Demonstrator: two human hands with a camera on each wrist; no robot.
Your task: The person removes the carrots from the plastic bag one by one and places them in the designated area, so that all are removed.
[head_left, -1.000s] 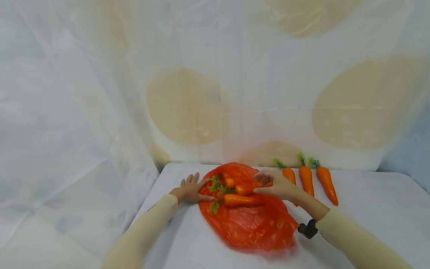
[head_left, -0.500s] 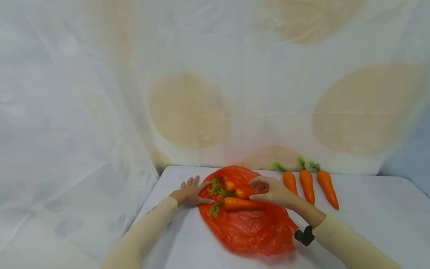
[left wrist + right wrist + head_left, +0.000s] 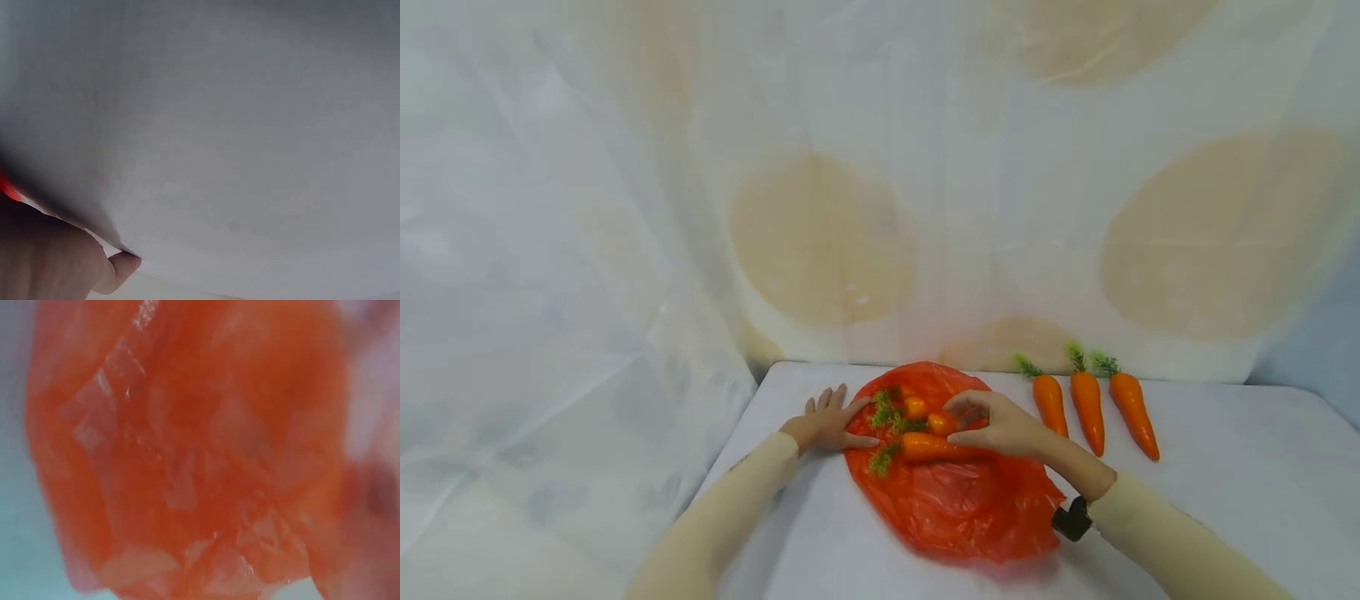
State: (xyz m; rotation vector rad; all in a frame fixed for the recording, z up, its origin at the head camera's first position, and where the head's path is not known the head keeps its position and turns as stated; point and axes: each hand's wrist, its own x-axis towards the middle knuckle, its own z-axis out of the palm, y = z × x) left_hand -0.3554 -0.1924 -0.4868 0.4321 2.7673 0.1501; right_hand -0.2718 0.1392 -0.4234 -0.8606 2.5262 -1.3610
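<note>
A red plastic bag [image 3: 955, 508] lies flat on the white table in the head view. On its upper left part lie three carrots with green tops, including a long front carrot [image 3: 921, 447] and a middle carrot [image 3: 941, 423]. My left hand [image 3: 832, 427] rests spread at the bag's left edge, fingers reaching toward the leafy tops. Over the carrots' right ends is my right hand [image 3: 1003, 427], thumb and fingers loosely curved apart around the middle carrot. The right wrist view is filled by the blurred bag [image 3: 181, 456]; the left wrist view shows part of my hand [image 3: 56, 262].
Three more carrots lie side by side behind and right of the bag: a left carrot [image 3: 1049, 404], a centre carrot [image 3: 1087, 412] and a right carrot [image 3: 1134, 415]. The white table [image 3: 1225, 467] ends at a spotted hanging sheet [image 3: 1000, 208].
My right hand has slid a little left over the carrots, uncovering more of the left loose carrot behind it. The left hand, the bag and the carrots on it have stayed put.
</note>
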